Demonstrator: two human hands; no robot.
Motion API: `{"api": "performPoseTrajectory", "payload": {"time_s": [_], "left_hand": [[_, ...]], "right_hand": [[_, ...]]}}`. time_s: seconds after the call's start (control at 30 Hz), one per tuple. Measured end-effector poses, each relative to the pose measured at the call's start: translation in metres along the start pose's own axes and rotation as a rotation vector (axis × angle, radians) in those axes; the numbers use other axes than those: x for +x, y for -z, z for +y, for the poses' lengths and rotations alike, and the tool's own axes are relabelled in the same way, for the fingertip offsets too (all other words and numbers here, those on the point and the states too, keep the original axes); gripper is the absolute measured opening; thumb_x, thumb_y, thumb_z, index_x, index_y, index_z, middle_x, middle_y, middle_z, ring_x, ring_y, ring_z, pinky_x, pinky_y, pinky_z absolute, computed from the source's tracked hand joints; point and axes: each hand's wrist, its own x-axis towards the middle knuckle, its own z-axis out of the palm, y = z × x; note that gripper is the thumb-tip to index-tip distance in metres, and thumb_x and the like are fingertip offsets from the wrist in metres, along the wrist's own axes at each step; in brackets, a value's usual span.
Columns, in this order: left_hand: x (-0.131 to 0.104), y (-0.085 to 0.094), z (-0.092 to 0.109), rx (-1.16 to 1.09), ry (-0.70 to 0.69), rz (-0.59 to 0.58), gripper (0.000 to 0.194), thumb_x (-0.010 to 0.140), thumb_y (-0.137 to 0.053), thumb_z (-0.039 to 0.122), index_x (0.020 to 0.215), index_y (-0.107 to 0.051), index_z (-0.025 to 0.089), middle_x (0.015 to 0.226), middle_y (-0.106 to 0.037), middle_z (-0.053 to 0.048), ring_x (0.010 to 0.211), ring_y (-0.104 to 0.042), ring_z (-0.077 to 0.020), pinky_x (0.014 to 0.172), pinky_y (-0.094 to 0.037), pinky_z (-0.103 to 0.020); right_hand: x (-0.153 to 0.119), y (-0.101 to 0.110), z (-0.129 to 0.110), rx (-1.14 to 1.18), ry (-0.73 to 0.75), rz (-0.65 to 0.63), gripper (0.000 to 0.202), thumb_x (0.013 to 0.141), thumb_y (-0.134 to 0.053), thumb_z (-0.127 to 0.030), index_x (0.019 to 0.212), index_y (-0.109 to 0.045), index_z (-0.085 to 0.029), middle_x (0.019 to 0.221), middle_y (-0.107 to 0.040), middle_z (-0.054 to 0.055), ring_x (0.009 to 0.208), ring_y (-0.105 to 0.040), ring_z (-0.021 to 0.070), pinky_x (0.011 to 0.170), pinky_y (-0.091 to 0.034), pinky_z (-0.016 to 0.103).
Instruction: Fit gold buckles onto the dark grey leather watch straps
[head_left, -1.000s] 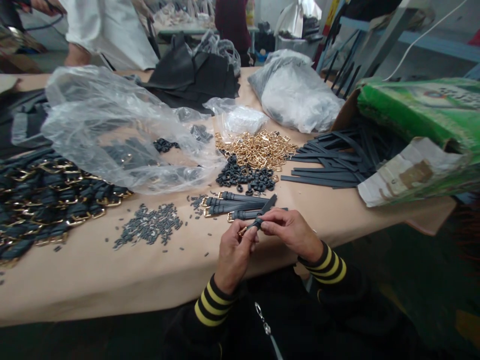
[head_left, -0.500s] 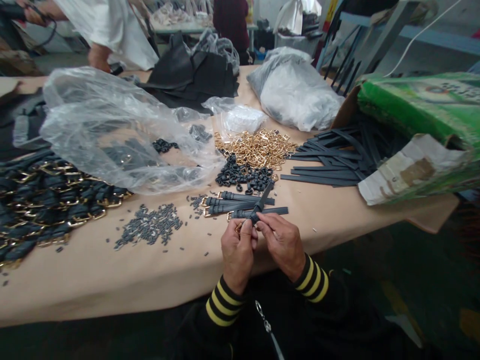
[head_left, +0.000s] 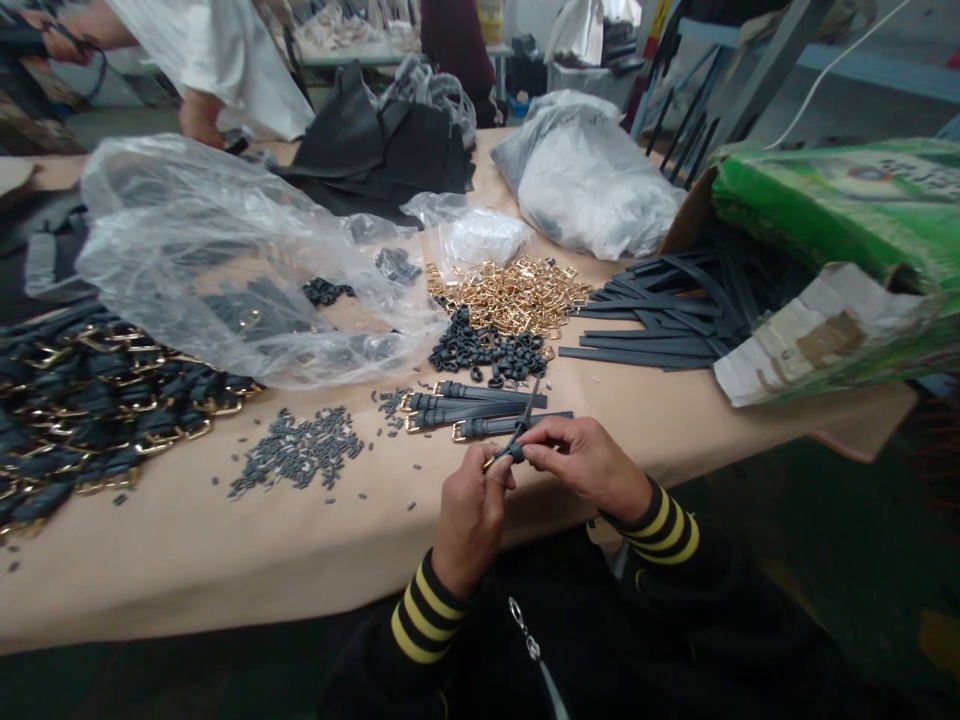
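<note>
L grip [head_left: 471, 508], R grip [head_left: 589, 460] @ strap [head_left: 521, 430] buckle end

Between the left hand [head_left: 471, 515] and right hand [head_left: 591, 462] is a strap [head_left: 519, 433]; just beyond, other straps [head_left: 476, 408] lie on the table [head_left: 292, 540]. Behind them come loops [head_left: 491, 350], then buckles [head_left: 517, 297]. To the right, strips [head_left: 671, 305] lie partly in a box [head_left: 840, 205]; a bag [head_left: 592, 185] sits behind the strips. Left of the other straps lie bits [head_left: 300, 452], with plastic [head_left: 157, 205] behind and a heap [head_left: 97, 400] at far left. Sheets [head_left: 375, 150] lie left of the bag.
</note>
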Motion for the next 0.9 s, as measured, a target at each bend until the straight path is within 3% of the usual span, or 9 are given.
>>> {"api": "performPoseTrajectory", "payload": {"time_s": [0.17, 0.43, 0.57, 0.67, 0.83, 0.9], "left_hand": [[-0.001, -0.004, 0.000, 0.147, -0.041, 0.070, 0.025, 0.088, -0.034, 0.027, 0.069, -0.047, 0.018, 0.056, -0.050, 0.003, 0.051, -0.048, -0.0105, 0.053, -0.036, -0.022], [-0.003, -0.008, -0.003, 0.187, -0.012, 0.072, 0.030, 0.090, -0.029, 0.033, 0.073, -0.049, 0.018, 0.057, -0.052, 0.001, 0.052, -0.051, -0.0122, 0.052, -0.037, -0.022], [-0.002, -0.002, -0.002, 0.151, 0.007, -0.013, 0.027, 0.086, -0.038, 0.039, 0.088, -0.052, 0.016, 0.071, -0.060, -0.004, 0.065, -0.057, -0.0166, 0.058, -0.041, -0.026], [0.000, 0.004, -0.001, 0.027, -0.019, -0.143, 0.028, 0.082, -0.048, 0.037, 0.099, -0.051, 0.015, 0.085, -0.062, -0.006, 0.076, -0.058, -0.0171, 0.065, -0.043, -0.026], [0.001, 0.009, -0.002, -0.173, 0.083, -0.262, 0.020, 0.085, -0.045, 0.034, 0.092, -0.052, 0.017, 0.065, -0.053, 0.002, 0.057, -0.049, -0.0096, 0.056, -0.039, -0.021], [0.002, 0.011, -0.004, -0.213, 0.118, -0.260, 0.019, 0.085, -0.046, 0.035, 0.087, -0.052, 0.017, 0.061, -0.049, 0.004, 0.053, -0.045, -0.0078, 0.052, -0.036, -0.020]], "right_hand": [[-0.006, -0.010, -0.004, -0.100, 0.035, 0.114, 0.006, 0.074, -0.055, -0.015, 0.078, -0.058, -0.015, 0.071, -0.058, 0.001, 0.063, -0.054, 0.0096, 0.053, -0.042, 0.018], [-0.006, -0.016, -0.010, -0.136, 0.063, -0.004, 0.008, 0.073, -0.052, -0.011, 0.079, -0.057, -0.015, 0.070, -0.058, 0.000, 0.061, -0.052, 0.0095, 0.056, -0.041, 0.019], [-0.006, -0.018, -0.010, -0.136, 0.106, 0.029, 0.007, 0.075, -0.054, -0.013, 0.079, -0.059, -0.015, 0.077, -0.062, 0.002, 0.071, -0.055, 0.0120, 0.063, -0.042, 0.021], [-0.005, -0.018, -0.005, -0.107, 0.076, 0.052, 0.005, 0.076, -0.056, -0.015, 0.081, -0.058, -0.015, 0.073, -0.061, 0.000, 0.066, -0.054, 0.0106, 0.061, -0.041, 0.021], [-0.004, -0.007, -0.005, -0.081, 0.035, -0.059, 0.014, 0.082, -0.052, -0.025, 0.076, -0.058, -0.014, 0.061, -0.056, -0.002, 0.052, -0.051, 0.0083, 0.052, -0.039, 0.019], [-0.005, 0.003, -0.009, -0.138, 0.089, -0.020, 0.019, 0.086, -0.046, -0.027, 0.083, -0.060, -0.014, 0.067, -0.060, 0.000, 0.055, -0.055, 0.0091, 0.054, -0.042, 0.020]]}}
